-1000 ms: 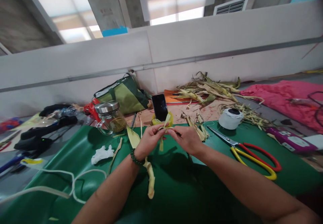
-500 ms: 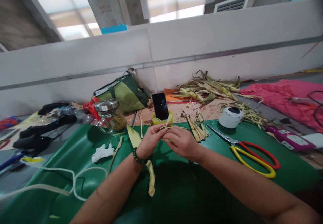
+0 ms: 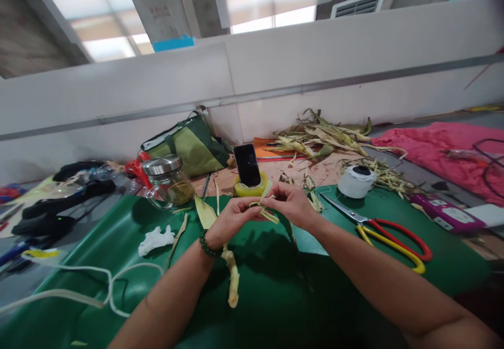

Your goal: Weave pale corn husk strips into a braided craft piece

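Pale green corn husk strips (image 3: 269, 215) are pinched between both my hands, over the green mat (image 3: 268, 296). My left hand (image 3: 232, 219), with a dark beaded bracelet at the wrist, is closed on their left side. From the right, my right hand (image 3: 295, 205) grips the strips with thumb and fingers; some fingertips are hidden. Under my left wrist lies a knobbly pale stalk (image 3: 233, 286), and beyond the wrist a broad husk leaf (image 3: 205, 213) shows. Whether stalk and leaf are one piece is hidden by the wrist.
A phone (image 3: 247, 165) leans on a yellow ring (image 3: 249, 188) ahead. Scissors (image 3: 362, 220) and a white thread spool (image 3: 356, 182) lie right. Left are a glass jar (image 3: 173, 181), crumpled tissue (image 3: 156, 240) and white cord (image 3: 112, 281). A husk pile (image 3: 318, 134) sits behind.
My right hand has turned and risen slightly, its fingers now more upright at the strips. More of the strips shows below the fingers. The view has shifted slightly.
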Motion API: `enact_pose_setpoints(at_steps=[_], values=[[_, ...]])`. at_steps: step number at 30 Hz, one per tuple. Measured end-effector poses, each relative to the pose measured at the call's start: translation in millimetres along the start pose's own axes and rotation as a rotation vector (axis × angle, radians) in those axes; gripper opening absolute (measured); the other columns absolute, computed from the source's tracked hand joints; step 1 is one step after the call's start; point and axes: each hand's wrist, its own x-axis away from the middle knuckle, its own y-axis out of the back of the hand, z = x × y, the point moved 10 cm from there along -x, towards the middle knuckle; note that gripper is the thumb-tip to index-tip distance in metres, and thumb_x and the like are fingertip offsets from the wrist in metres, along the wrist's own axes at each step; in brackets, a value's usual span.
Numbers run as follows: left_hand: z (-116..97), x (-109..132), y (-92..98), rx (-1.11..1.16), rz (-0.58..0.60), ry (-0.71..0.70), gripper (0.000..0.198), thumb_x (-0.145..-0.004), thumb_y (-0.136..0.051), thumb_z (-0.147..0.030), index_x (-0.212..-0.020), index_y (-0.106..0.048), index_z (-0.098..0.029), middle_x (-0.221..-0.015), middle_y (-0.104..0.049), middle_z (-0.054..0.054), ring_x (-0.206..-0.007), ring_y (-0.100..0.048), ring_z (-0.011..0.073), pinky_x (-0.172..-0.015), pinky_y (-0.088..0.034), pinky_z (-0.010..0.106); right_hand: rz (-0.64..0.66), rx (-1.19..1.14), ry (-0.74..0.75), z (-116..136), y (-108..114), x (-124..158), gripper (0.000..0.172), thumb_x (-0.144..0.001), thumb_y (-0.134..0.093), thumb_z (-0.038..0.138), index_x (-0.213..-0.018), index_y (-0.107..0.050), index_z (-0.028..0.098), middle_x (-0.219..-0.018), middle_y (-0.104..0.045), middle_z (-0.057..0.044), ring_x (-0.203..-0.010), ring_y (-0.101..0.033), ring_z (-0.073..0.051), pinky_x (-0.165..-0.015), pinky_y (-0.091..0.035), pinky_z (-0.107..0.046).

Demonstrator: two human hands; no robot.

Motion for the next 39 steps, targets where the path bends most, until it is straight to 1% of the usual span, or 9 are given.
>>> enact_pose_setpoints(at_steps=[4, 6, 8, 13, 19, 26, 30, 35, 39], values=[[4, 0, 7.0, 0.109, -0.046, 0.037, 0.032, -0.063, -0.078, -0.033, -0.086, -0.072, -0.012, -0.072, -0.072, 0.005, -0.067, -0.066, 0.0167, -0.071, -0.053, 0.029, -0.06, 0.055, 0.064, 4, 7, -1, 0.024, -0.078, -0.058, 0.038, -0.068, -0.053, 0.017, -0.06, -0.057, 0.001, -0.054, -0.055, -0.011, -0.049, -0.044, -0.022], [6, 0, 13.3, 0.228, -0.087, 0.055, 0.03, -0.061, -0.078, -0.03, -0.083, -0.071, -0.011, -0.067, -0.07, 0.004, -0.06, -0.063, 0.0143, -0.067, -0.052, 0.028, -0.009, 0.03, 0.071, 2, 7, -2, 0.017, -0.087, -0.044, 0.03, -0.079, -0.052, 0.018, -0.067, -0.063, -0.001, -0.06, -0.061, -0.013, -0.055, -0.05, -0.025], [7, 0, 19.0, 0.325, -0.115, 0.068, 0.028, -0.059, -0.077, -0.026, -0.081, -0.069, -0.011, -0.062, -0.067, 0.003, -0.055, -0.06, 0.0117, -0.064, -0.051, 0.026, 0.062, 0.07, 0.12, 3, 5, -3, 0.015, -0.086, -0.037, 0.019, -0.091, -0.052, 0.018, -0.073, -0.067, -0.002, -0.064, -0.065, -0.014, -0.06, -0.053, -0.029], [8, 0, 24.0, 0.456, -0.112, 0.079, 0.024, -0.06, -0.073, -0.019, -0.081, -0.065, -0.011, -0.057, -0.061, -0.001, -0.052, -0.057, 0.0094, -0.058, -0.048, 0.023, -0.022, 0.607, 0.631, 45, 5, 15, 0.028, -0.083, -0.045, 0.008, -0.105, -0.057, 0.019, -0.101, -0.067, -0.009, -0.096, -0.063, -0.019, -0.082, -0.052, -0.036], [13, 0, 17.4, 0.476, -0.057, 0.121, 0.022, -0.061, -0.072, -0.02, -0.079, -0.063, -0.011, -0.054, -0.058, -0.001, -0.048, -0.053, 0.0084, -0.052, -0.043, 0.02, 0.103, 0.812, 1.063, 80, -29, 55, 0.021, -0.09, -0.044, 0.01, -0.104, -0.059, 0.015, -0.082, -0.068, -0.006, -0.072, -0.059, -0.014, -0.067, -0.051, -0.027], [16, 2, 13.8, 0.43, -0.003, 0.157, 0.02, -0.061, -0.07, -0.022, -0.078, -0.065, -0.012, -0.051, -0.057, -0.001, -0.045, -0.052, 0.0086, -0.049, -0.041, 0.02, 0.075, 0.969, 1.198, 95, -39, 72, 0.014, -0.087, -0.052, 0.01, -0.086, -0.065, 0.012, -0.074, -0.065, -0.005, -0.068, -0.056, -0.014, -0.061, -0.047, -0.026], [15, 4, 7.1, 0.366, 0.052, 0.173, 0.023, -0.061, -0.073, -0.025, -0.079, -0.067, -0.012, -0.051, -0.058, -0.001, -0.046, -0.053, 0.0091, -0.051, -0.041, 0.02, 0.102, 0.834, 1.121, 92, -37, 69, 0.017, -0.09, -0.048, 0.012, -0.091, -0.064, 0.015, -0.076, -0.066, -0.005, -0.068, -0.056, -0.013, -0.061, -0.047, -0.024], [3, 0, 15.4, 0.114, -0.052, 0.039, 0.023, -0.063, -0.072, -0.028, -0.077, -0.067, -0.011, -0.058, -0.061, 0.0, -0.049, -0.052, 0.0088, -0.053, -0.042, 0.021, 0.089, 0.492, 0.715, 65, -23, 39, 0.018, -0.092, -0.048, 0.023, -0.084, -0.063, 0.016, -0.073, -0.064, -0.003, -0.067, -0.058, -0.01, -0.061, -0.046, -0.02], [-8, 0, 15.5, -0.174, -0.122, -0.069, 0.015, -0.067, -0.068, -0.027, -0.07, -0.064, -0.013, -0.06, -0.061, -0.001, -0.054, -0.053, 0.0102, -0.054, -0.042, 0.021, 0.045, 0.518, 0.429, 35, -17, 22, 0.026, -0.091, -0.049, 0.024, -0.068, -0.057, 0.017, -0.058, -0.055, 0.002, -0.053, -0.05, -0.008, -0.052, -0.038, -0.019]])
